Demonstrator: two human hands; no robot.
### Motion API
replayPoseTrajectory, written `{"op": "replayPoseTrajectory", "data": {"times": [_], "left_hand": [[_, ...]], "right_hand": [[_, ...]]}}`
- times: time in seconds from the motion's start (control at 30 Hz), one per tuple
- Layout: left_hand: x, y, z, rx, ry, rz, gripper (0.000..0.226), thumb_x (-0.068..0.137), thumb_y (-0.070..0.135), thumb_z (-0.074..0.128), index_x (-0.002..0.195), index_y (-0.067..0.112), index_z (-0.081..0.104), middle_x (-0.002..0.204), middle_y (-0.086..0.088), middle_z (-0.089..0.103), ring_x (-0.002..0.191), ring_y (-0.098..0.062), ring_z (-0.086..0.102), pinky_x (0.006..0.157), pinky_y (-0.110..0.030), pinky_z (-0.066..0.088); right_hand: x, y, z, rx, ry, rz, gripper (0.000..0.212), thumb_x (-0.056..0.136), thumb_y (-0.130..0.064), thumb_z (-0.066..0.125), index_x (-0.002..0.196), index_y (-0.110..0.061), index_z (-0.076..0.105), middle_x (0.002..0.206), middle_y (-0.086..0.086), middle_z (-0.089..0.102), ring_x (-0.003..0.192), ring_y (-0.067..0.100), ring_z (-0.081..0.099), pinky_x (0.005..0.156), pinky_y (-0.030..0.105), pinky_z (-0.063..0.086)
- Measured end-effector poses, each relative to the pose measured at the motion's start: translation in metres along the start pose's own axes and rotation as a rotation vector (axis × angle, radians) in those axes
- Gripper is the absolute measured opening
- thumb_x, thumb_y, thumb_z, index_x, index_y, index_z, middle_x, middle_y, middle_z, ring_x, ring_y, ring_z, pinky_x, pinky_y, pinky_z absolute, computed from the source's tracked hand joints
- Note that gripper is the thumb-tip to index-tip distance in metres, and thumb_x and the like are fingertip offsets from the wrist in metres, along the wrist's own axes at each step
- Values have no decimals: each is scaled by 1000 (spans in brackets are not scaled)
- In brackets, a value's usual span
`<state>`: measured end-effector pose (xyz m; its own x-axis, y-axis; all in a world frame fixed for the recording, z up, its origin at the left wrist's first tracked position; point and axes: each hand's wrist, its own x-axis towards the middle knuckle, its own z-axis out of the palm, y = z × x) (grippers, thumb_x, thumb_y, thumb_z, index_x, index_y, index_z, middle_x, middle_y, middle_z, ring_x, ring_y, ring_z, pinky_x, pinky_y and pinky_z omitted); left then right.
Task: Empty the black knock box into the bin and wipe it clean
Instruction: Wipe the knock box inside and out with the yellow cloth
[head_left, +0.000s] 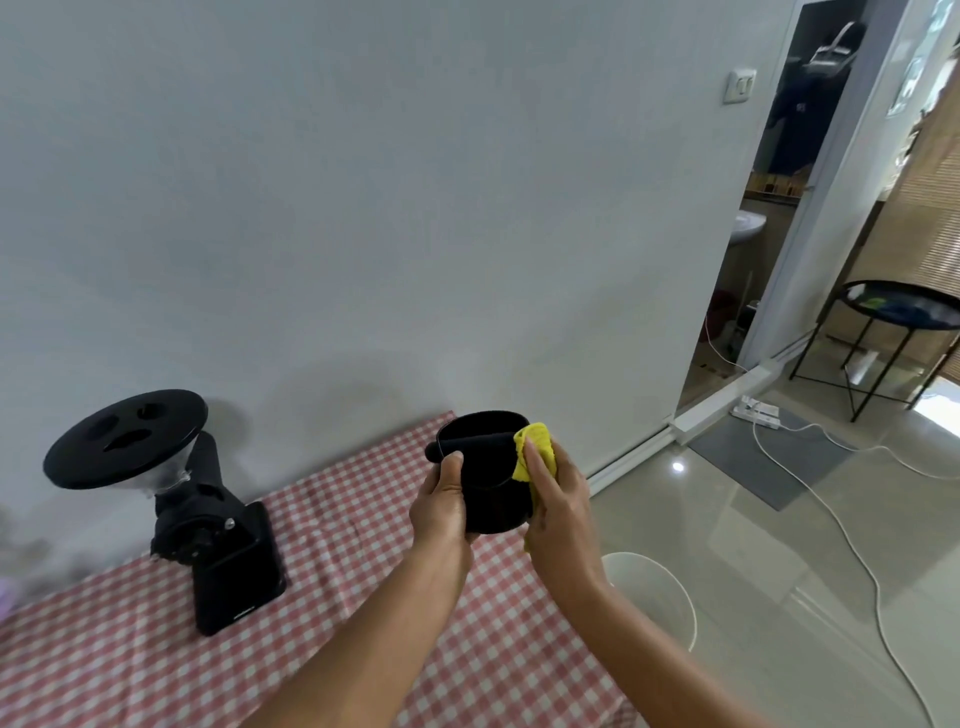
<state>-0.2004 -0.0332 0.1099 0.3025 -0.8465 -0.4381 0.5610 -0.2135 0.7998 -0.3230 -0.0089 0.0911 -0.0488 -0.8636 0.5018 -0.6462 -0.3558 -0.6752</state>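
Observation:
I hold the black knock box (493, 499) up in the air over the right end of the table. My left hand (441, 506) grips its left wall, thumb on the rim. A black bar crosses its open top. My right hand (556, 499) presses a yellow cloth (535, 449) against the box's right rim and outer side; part of the cloth hangs down behind the palm. The inside of the box is dark and its contents cannot be made out.
A black coffee grinder (208, 540) with a wide round lid stands on the red-checked tablecloth (322, 613) at the left. A white round bin or stool (654, 592) sits on the floor below my right arm. White cable (841, 525) and power strip lie on the tiles; a black side table (904, 306) stands far right.

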Motion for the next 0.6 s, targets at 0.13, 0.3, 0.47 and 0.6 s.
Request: {"op": "replayPoseTrajectory", "data": {"times": [0.13, 0.3, 0.47, 0.6], "left_hand": [[-1, 6, 10, -58, 35, -11, 32, 97, 33, 62, 125, 20, 66, 114, -14, 73, 95, -32, 72, 73, -46, 62], [4, 20, 1, 137, 5, 257, 45, 93, 25, 69, 137, 19, 60, 124, 1, 65, 117, -23, 63, 98, -38, 53], [6, 20, -21, 289, -182, 366, 28, 92, 20, 70, 107, 43, 65, 105, 15, 72, 100, -1, 66, 74, -14, 50], [4, 13, -16, 276, -189, 372, 32, 91, 20, 71, 116, 39, 64, 105, 13, 73, 104, -5, 67, 78, -19, 50]], "right_hand": [[-15, 5, 11, -120, -65, -10, 90, 70, 26, 60, 144, -23, 44, 146, 18, 45, 126, 37, 45, 102, 44, 45], [-11, 4, -8, 183, -114, 201, 34, 96, -4, 55, 123, -24, 63, 126, 8, 61, 105, 9, 60, 92, 22, 48], [30, -1, -38, 246, 164, 295, 53, 93, 11, 39, 129, -22, 61, 113, -6, 60, 95, 9, 59, 85, 14, 45], [59, -2, -37, 266, -46, 423, 34, 99, -11, 47, 122, -28, 67, 100, -4, 69, 84, 15, 66, 83, 31, 52]]}}
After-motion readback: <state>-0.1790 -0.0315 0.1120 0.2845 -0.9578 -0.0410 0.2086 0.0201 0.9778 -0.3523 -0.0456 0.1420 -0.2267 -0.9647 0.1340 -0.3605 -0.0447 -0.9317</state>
